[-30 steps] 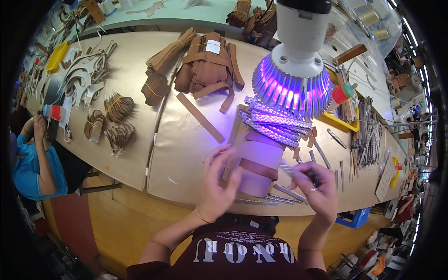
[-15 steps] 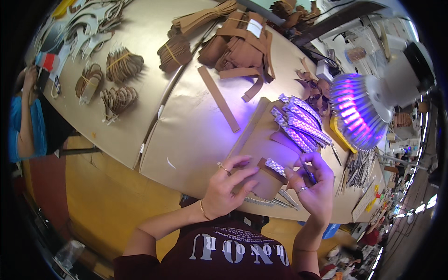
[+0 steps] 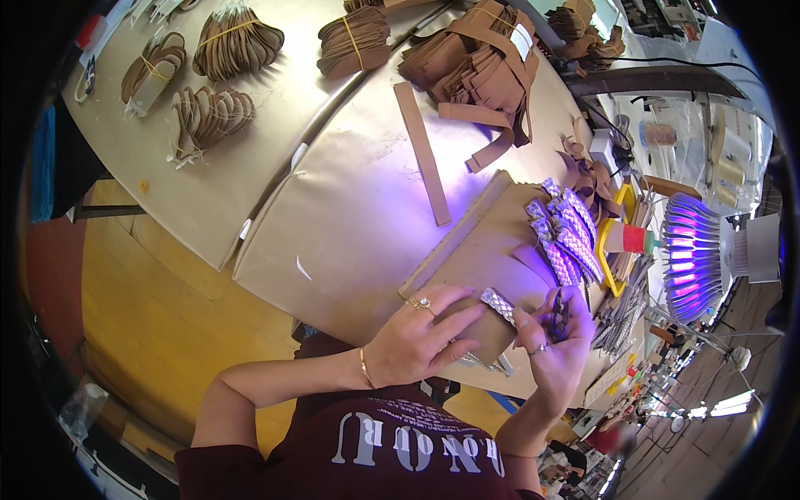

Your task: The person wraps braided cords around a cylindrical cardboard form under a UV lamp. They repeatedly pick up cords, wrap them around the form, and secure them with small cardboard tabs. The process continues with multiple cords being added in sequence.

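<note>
My right hand is closed, with thumb and fingers pinching a short silvery braided strap at its lower end. A small dark tool, its kind unclear, is tucked in the same hand's curled fingers. Just left of the strap, my left hand has its fingers stretched out over a brown board; no object shows in its grasp. Beyond my right hand, a pile of braided straps lies on the board in purple light.
A lamp with a ribbed metal head shines from the right. A yellow-rimmed tray holds a red-and-white bottle. Bundled brown strips, a loose brown strip and banded stacks of cut pieces lie farther back on the table.
The whole view has shifted, so the lamp sits farther right and the tray shows more. The right hand still pinches the braided strap; the left fingers now reach closer to it.
</note>
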### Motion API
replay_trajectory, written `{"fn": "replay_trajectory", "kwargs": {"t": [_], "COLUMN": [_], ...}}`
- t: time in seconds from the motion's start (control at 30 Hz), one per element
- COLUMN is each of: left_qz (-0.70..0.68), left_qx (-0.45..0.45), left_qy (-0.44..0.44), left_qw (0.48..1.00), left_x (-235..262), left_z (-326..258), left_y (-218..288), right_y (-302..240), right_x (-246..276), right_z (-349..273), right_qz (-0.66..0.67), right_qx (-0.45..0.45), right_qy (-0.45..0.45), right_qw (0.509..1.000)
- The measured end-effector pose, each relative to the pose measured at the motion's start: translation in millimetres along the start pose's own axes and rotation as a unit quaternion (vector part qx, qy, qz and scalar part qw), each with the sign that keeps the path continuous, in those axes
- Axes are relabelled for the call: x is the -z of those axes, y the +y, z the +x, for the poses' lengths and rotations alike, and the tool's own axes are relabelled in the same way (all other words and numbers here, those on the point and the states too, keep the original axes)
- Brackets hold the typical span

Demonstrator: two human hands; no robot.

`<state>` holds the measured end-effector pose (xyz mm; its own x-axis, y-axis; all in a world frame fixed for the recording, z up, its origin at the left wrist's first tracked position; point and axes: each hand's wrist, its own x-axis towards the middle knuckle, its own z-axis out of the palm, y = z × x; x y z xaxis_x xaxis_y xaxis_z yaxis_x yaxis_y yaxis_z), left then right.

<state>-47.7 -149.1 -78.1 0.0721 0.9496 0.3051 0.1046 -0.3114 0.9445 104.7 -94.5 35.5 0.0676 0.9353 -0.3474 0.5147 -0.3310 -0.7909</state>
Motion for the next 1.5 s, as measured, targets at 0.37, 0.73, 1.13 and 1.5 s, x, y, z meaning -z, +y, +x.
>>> {"fn": "replay_trajectory", "kwargs": {"t": [0.37, 0.73, 1.13, 1.5], "left_qz": [0.006, 0.015, 0.017, 0.021], "left_qx": [0.006, 0.008, 0.014, 0.015], "left_qy": [-0.004, -0.005, -0.005, -0.013], "left_qw": [1.000, 1.000, 1.000, 1.000], "left_x": [1.1, 0.6, 1.5, 1.0], "left_z": [2.2, 1.4, 2.1, 2.1], "left_y": [2.7, 2.9, 4.1, 3.6], "right_y": [6.5, 8.1, 3.4, 1.5], "right_x": [-3.6, -2.6, -2.7, 2.2], "right_z": [-1.6, 0.0, 3.9, 7.3], "right_qz": [0.009, 0.014, 0.002, -0.004], "right_qx": [-0.004, 0.003, -0.026, -0.045], "right_qy": [0.024, 0.019, 0.014, 0.005], "right_qw": [1.000, 1.000, 1.000, 0.999]}}
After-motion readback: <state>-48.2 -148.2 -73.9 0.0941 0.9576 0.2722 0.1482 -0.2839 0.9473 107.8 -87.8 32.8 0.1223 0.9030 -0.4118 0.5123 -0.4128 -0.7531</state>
